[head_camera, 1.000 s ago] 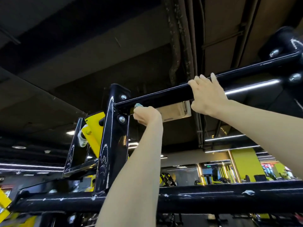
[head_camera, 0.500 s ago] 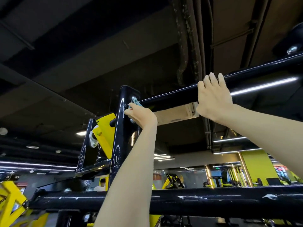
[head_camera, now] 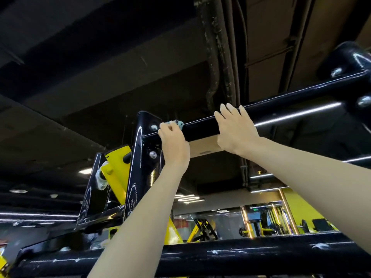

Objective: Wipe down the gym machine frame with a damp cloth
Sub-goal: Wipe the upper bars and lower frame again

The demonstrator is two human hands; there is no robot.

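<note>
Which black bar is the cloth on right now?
The upper crossbar, where the left hand presses the cloth beside the upright; the scuffed lower bar has no cloth.

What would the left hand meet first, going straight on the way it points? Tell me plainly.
The black top bar: the left hand points up at it, its cloth seemingly pressed there, beside the bolted upright. Depth is hard to judge.

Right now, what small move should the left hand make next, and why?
Probably slide the cloth rightward along the upper bar. The left hand holds it at the bar's left end, beside the upright post; bare bar runs to the right hand.
</note>
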